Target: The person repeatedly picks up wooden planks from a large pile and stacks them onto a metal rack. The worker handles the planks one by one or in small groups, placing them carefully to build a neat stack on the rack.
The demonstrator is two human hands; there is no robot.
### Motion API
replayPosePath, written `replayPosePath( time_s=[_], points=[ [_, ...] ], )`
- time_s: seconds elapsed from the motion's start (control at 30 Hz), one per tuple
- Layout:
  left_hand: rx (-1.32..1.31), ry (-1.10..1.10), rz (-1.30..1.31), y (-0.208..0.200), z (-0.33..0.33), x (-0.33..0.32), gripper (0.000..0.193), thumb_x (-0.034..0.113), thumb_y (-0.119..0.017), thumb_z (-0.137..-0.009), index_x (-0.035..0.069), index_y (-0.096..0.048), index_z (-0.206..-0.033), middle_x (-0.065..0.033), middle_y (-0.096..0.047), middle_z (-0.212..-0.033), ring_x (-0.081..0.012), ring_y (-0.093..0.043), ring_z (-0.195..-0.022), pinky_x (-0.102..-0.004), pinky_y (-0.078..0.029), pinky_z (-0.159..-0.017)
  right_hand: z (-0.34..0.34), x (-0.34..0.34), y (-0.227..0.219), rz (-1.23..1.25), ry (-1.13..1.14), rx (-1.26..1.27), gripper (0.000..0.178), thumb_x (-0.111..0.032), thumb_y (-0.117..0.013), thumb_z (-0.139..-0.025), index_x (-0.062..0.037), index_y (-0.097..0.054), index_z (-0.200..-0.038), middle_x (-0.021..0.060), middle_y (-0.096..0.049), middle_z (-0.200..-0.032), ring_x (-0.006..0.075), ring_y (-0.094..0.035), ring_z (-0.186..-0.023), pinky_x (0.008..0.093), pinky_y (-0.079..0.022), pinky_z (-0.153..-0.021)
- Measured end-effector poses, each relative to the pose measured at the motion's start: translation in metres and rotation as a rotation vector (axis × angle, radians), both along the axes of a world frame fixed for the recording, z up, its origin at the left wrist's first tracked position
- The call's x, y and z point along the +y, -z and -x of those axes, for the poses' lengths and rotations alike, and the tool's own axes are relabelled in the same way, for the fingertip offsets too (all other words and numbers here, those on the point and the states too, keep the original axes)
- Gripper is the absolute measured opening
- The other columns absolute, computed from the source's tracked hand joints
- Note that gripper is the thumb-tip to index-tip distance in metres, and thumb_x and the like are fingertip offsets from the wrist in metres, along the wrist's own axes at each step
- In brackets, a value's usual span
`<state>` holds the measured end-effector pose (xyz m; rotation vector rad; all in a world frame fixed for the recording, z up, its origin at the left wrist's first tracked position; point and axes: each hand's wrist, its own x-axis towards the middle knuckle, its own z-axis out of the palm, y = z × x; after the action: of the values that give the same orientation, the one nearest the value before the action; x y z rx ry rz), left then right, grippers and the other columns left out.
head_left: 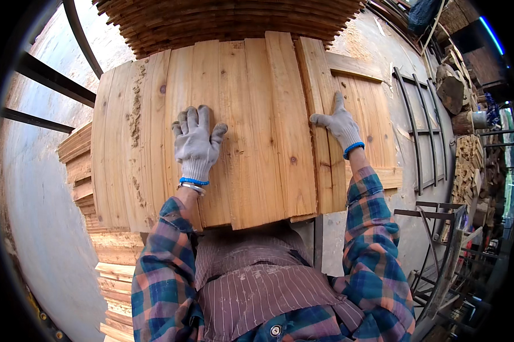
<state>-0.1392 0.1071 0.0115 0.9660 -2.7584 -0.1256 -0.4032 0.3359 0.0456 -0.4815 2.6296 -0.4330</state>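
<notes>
As the head view shows, a row of pale wooden boards (251, 142) lies side by side across the centre of the frame, below a dark stack of thin wood strips (228, 23) at the top edge. The left hand (197, 139), in a grey glove, rests palm down left of centre, its fingers open and slightly spread on the wood. The right hand (342, 124), gloved too, lies right of centre at a narrow board (321, 114), thumb and forefinger extended; its other fingers are hidden, so whether they grip the edge I cannot tell. Each board looks stiff, fairly light alone and hard to damage, though the row together is probably heavy. Dry sawdust (135, 117) at the left could make that face slippery, and rough edges may splinter. The long edges, near mid-length, seem the best hold. No brand, label or writing is legible on the boards or gloves.
</notes>
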Motion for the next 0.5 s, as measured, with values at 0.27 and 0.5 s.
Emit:
replayPosePath(
  time_s=[0.27, 0.5],
  points=[
    [0.093, 0.005, -0.045, 0.006, -0.004, 0.001, 0.059, 0.048, -0.053, -0.095, 0.008, -0.048, -0.138, -0.0219, -0.046, -0.144, -0.0413, -0.038, -0.136, -0.0524, -0.028, -0.113, -0.014, -0.006, -0.024, -0.198, 0.038, 0.135, 0.121, -0.049, -0.079, -0.064, -0.0012, -0.016, -0.155, 0.0286, -0.055, -0.134, 0.0384, -0.056, -0.124, 0.0454, -0.048, -0.097],
    [0.132, 0.044, -0.12, 0.002, 0.002, 0.0, 0.061, 0.048, -0.053, -0.095, 0.007, -0.045, -0.139, -0.0215, -0.047, -0.144, -0.041, -0.038, -0.137, -0.0515, -0.029, -0.113, -0.06, -0.037, -0.045, 0.078, 0.01, 0.096, 0.11, -0.045, -0.077, -0.07, 0.0001, -0.02, -0.153, 0.0281, -0.056, -0.126, 0.0409, -0.059, -0.115, 0.0482, -0.049, -0.095]
  ],
)
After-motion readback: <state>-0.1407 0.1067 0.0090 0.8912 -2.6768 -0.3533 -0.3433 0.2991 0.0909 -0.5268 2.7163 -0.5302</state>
